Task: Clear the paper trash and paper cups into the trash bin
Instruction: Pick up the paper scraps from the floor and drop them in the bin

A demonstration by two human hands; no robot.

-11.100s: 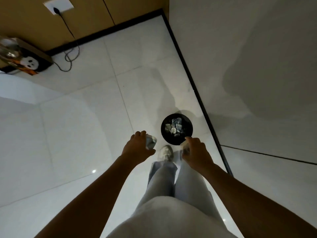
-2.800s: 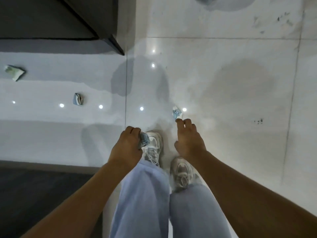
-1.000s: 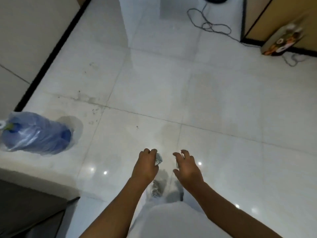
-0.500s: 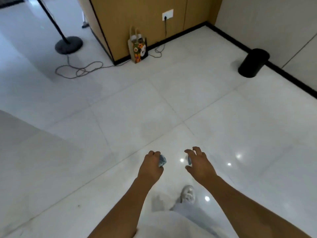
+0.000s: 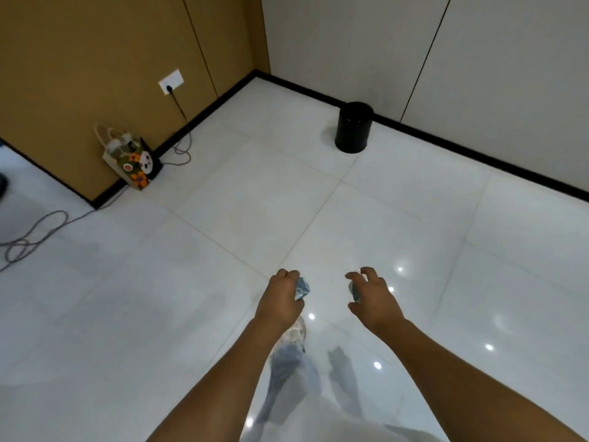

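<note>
Floor (image 5: 255, 202): glossy white tile, bare between the hands and the bin; no loose trash visible on it.

Trash bin (image 5: 353, 127): black, upright, well ahead of the right hand against the far baseboard. Risk: a toss from this range would likely miss the mouth or bounce off the rim; dropping from directly above is safer.

Gift bag (image 5: 132, 162): far ahead-left of the left hand, against the brown wall. Cartoon face and orange flowers printed on it; no readable text.

Cable (image 5: 32, 237): looped on the floor far left of the hands. Off the straight path to the bin, so trip risk is low unless the person veers.

Left hand (image 5: 282, 301): closed around a crumpled bluish paper wad (image 5: 301, 288). Print illegible.

Right hand (image 5: 371, 298): fingers loosely curled around a second wad (image 5: 354, 290), mostly hidden. Loose hold; it could slip while walking.
</note>
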